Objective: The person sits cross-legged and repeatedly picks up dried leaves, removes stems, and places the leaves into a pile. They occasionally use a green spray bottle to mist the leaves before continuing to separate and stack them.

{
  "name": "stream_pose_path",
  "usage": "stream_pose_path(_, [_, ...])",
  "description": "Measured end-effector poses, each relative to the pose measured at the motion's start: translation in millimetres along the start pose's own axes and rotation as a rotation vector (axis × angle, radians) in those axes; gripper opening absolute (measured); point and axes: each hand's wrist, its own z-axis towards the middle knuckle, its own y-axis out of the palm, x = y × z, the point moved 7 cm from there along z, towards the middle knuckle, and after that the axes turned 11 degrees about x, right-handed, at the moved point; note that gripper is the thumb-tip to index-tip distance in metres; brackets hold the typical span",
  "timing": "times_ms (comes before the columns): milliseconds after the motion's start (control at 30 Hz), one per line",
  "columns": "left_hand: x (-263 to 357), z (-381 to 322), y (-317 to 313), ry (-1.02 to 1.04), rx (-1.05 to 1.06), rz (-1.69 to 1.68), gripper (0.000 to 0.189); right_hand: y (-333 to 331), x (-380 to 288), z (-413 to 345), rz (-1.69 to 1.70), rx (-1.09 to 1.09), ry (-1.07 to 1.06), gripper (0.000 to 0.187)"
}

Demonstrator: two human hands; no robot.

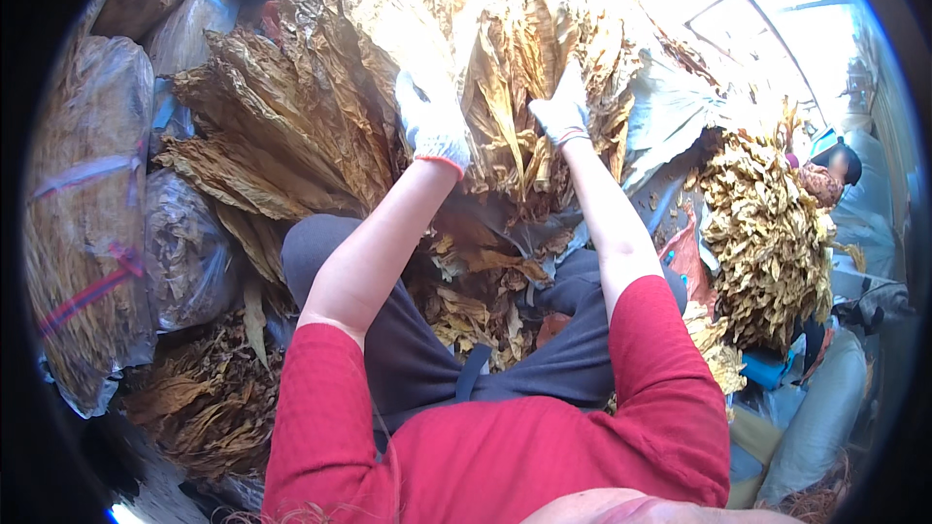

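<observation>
A large heap of dried brown leaves (pixel 335 102), which look like tobacco, rises in front of my knees. My left hand (pixel 435 124), in a white knitted glove with an orange cuff edge, lies against the heap's near middle. Its thumb stands apart, and strong glare washes out its fingers. To its right, my right hand (pixel 564 108) wears a similar white glove and touches the leaves, thumb pointing left. Its fingertips blend into the bright leaves, so any grip is hidden. Between the hands hangs a long yellow-brown leaf (pixel 499 98).
Plastic-wrapped leaf bundles (pixel 91 211) stand at the left. Loose dark leaves (pixel 211 400) lie below them. On the right is a stacked pile of yellowish leaves (pixel 768 240), with another person (pixel 826 175) behind it. Leaf scraps (pixel 473 306) lie between my legs.
</observation>
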Motion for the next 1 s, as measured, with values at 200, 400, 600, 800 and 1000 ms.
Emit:
stream_pose_path(200, [6, 0, 4, 0.032, -0.040, 0.015, 0.055, 21, 19, 1, 0.206, 0.091, 0.053, 0.085])
stream_pose_path(400, [10, -12, 3, 0.230, -0.106, 0.239, 0.068, 1, 91, 21, 1.000, 0.068, 0.655, 0.036])
stream_pose_path(600, [-1, -27, 18, 0.096, -0.210, 0.213, 0.064, -29, 113, 37, 1.120, 0.146, 0.661, 0.033])
stream_pose_path(800, [-25, -35, 24, -0.274, -0.322, 0.047, 0.036, -30, 34, 2, 1.904, -0.259, 0.867, 0.054])
stream_pose_path(1000, [-57, -46, 27, -0.530, -0.374, -0.024, 0.020, 4, 13, -36, 1.875, -0.567, 1.024, 0.045])
